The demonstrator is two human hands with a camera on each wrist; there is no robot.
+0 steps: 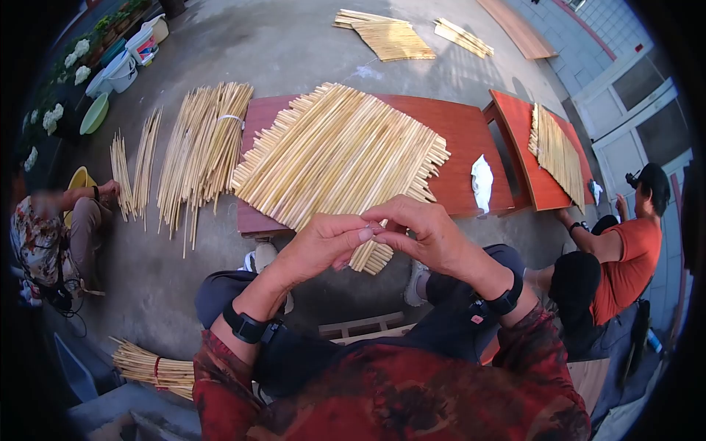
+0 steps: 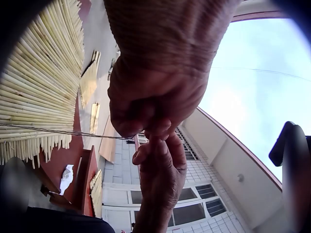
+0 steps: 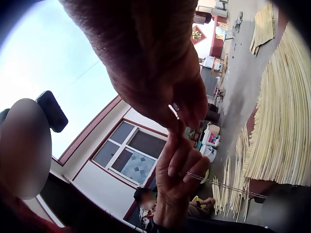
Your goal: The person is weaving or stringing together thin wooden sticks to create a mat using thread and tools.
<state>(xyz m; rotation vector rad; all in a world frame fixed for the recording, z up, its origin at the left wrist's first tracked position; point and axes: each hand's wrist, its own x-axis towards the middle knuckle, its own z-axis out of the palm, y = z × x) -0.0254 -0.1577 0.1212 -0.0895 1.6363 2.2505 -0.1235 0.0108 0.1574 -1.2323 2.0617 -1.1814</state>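
Both hands meet fingertip to fingertip above the near edge of a mat of pale reed sticks [image 1: 338,154]. My left hand [image 1: 323,246] pinches a thin twisted cord [image 3: 228,187], which comes out through its curled fingers in the right wrist view. From the mat side the same cord [image 2: 58,132] runs up to the joined hands in the left wrist view. My right hand [image 1: 426,231] bends thumb and forefinger together on the cord at the left fingertips. The pinched bit is tiny and mostly hidden by the fingers. Beneath the hands, a few stick ends [image 1: 371,257] jut out.
The mat lies on a low red table [image 1: 471,125], with a white cloth [image 1: 482,184] at its right. Loose sticks [image 1: 206,140] lie left; a tied bundle [image 1: 154,367] sits lower left. A person in orange [image 1: 625,257] sits right by another table [image 1: 515,110]; another person [image 1: 51,242] sits left.
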